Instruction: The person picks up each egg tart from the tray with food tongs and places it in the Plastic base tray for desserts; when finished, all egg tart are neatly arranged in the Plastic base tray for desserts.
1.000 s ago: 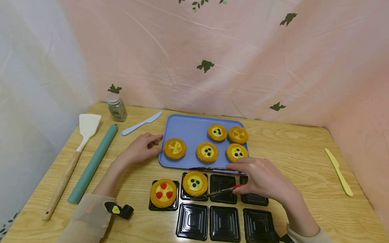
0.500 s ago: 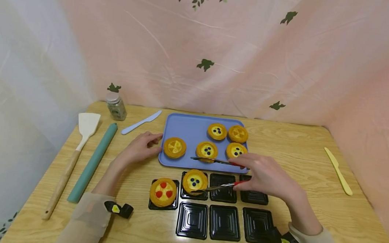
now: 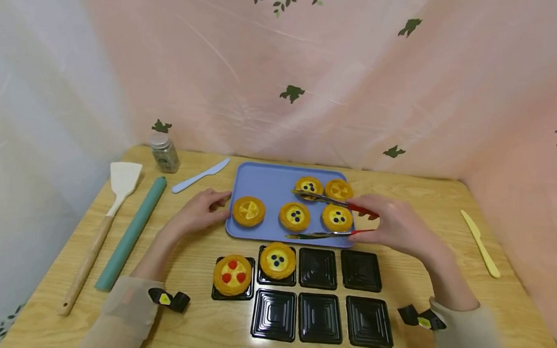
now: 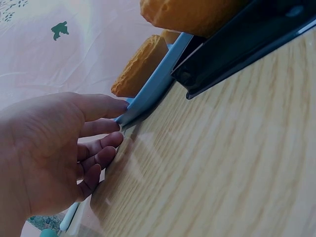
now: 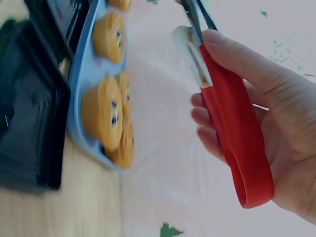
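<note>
My right hand (image 3: pixel 394 227) holds a pair of tongs with red grips (image 5: pixel 237 113). The tongs' arms are spread apart over the right part of a blue tray (image 3: pixel 259 181). From the head view, a blueberry-topped tart (image 3: pixel 294 217) and another blueberry tart (image 3: pixel 337 218) appear between those arms; nothing is gripped. Fingertips of my left hand (image 3: pixel 201 212) touch the tray's left edge, beside a tart with yellow fruit wedges (image 3: pixel 249 211). In front of the tray, a tart with red topping (image 3: pixel 232 275) and a blueberry tart (image 3: pixel 277 260) each sit on a black square base.
Several black square bases (image 3: pixel 317 269) lie bare in front of the tray. On the left are a spatula (image 3: pixel 126 182), a teal rolling pin (image 3: pixel 131 234), a jar (image 3: pixel 164 152) and a blue knife (image 3: pixel 200 175). A yellow knife (image 3: pixel 480 243) lies far right.
The tongs have let go of the blueberry tart, left on its black base. My right hand has moved them back and right over the tray, arms spread. My left hand has stayed put.
</note>
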`<state>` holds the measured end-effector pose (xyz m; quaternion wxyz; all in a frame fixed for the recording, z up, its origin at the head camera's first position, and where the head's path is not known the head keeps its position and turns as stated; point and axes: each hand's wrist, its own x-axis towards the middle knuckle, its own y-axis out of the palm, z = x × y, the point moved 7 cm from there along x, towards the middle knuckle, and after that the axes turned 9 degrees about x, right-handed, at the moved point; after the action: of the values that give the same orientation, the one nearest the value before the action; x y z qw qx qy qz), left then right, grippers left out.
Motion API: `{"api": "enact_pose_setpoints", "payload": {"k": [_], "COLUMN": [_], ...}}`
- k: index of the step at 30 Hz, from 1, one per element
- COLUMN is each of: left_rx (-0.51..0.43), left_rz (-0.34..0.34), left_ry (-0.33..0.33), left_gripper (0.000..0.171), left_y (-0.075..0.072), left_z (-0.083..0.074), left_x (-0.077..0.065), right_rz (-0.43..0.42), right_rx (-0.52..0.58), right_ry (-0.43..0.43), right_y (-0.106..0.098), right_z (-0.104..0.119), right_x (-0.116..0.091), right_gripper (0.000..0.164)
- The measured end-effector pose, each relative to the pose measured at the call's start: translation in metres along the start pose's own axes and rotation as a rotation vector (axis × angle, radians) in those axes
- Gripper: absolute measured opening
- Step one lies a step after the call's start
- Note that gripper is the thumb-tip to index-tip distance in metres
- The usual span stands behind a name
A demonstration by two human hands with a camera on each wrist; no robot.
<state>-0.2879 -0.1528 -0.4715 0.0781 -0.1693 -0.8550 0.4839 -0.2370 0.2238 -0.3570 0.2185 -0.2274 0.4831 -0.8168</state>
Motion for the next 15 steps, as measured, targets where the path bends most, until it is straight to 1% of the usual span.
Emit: {"api": "enact_pose_setpoints", "payload": {"k": [4,8,12,15], "left_rx": [-0.004,-0.009,-0.005,-0.002], "left_rz": [0.004,0.002,0.000,0.006], "left_ry": [0.001,-0.004,-0.008,-0.013], "left_gripper": [0.060,0.060,0.060,0.060], "left_y": [0.001,0.000,0.000,0.001], "left_z": [0.000,0.001,0.001,0.002], "left_x": [0.000,0.000,0.000,0.000], "right_rz": [0.038,0.078,0.104,0.109], "right_rx": [0.032,0.013,0.017,0.013], "right_ry": [0.084,0.142,0.127,0.105], "right_y": [-0.010,-0.018,-0.022,-0.024], "right_z": [-0.020,-0.035,-0.045,-0.051], "right_x": [0.011,0.027,0.044,0.055], "right_gripper": [0.074,0.074,0.073,0.070]}}
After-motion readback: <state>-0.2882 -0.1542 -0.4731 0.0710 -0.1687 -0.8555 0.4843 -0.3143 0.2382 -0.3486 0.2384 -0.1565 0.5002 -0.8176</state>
